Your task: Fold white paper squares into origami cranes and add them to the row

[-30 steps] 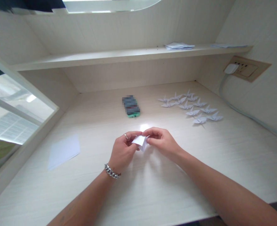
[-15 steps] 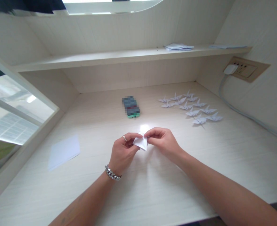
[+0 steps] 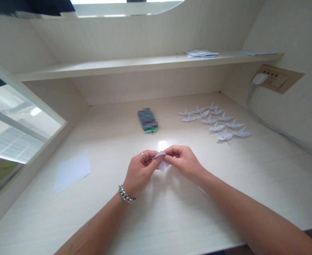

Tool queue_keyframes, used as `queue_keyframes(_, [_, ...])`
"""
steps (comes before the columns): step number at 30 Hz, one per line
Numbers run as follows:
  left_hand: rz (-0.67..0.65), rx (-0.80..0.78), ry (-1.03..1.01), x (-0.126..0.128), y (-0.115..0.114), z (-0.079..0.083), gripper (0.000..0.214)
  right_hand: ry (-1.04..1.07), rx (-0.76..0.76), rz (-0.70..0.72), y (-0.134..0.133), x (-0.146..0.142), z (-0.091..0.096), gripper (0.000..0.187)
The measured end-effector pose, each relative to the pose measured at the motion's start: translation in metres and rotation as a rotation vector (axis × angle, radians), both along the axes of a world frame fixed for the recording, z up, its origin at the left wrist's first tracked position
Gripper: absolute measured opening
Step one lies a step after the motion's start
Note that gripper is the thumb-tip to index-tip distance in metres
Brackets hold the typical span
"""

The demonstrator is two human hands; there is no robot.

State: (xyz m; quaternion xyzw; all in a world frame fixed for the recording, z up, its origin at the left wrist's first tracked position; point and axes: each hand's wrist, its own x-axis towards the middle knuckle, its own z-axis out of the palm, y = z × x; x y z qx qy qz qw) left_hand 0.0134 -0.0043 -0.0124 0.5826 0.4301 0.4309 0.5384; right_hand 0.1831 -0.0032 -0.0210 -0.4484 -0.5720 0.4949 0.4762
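A small piece of folded white paper (image 3: 163,167) is pinched between both hands above the middle of the desk. My left hand (image 3: 141,168), with a ring on one finger and a chain bracelet at the wrist, grips the paper's left side, its thumb lying across the front. From the right, my right hand (image 3: 185,159) pinches the other side between thumb and fingers. The fingertips cover much of the paper, so its full folded shape is partly hidden. A pointed lower tip and a raised top flap show.
Several white paper cranes (image 3: 217,122) stand at the back right of the desk. A phone (image 3: 148,120), its screen blurred, lies behind my hands. Paper sheets (image 3: 73,171) lie at left; folded papers (image 3: 201,53) rest on the shelf. A cable (image 3: 272,128) runs from the wall socket.
The folded paper has turned in my fingers, and its top flap now stands up. My left thumb has moved onto its front; both hands stay in nearly the same place.
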Motion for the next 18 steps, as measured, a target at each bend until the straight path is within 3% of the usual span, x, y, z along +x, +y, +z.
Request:
queue_keyframes(6, [-0.087, -0.118, -0.235, -0.0012, 0.0006, -0.0010, 0.032, 0.126, -0.140, -0.033, -0.0014, -0.0016, 0.0049, 0.020])
queue_keyframes(18, [-0.168, -0.073, -0.156, -0.0044, 0.0022, 0.0008, 0.039, 0.136, -0.134, -0.025, -0.0036, -0.0006, 0.0085, 0.028])
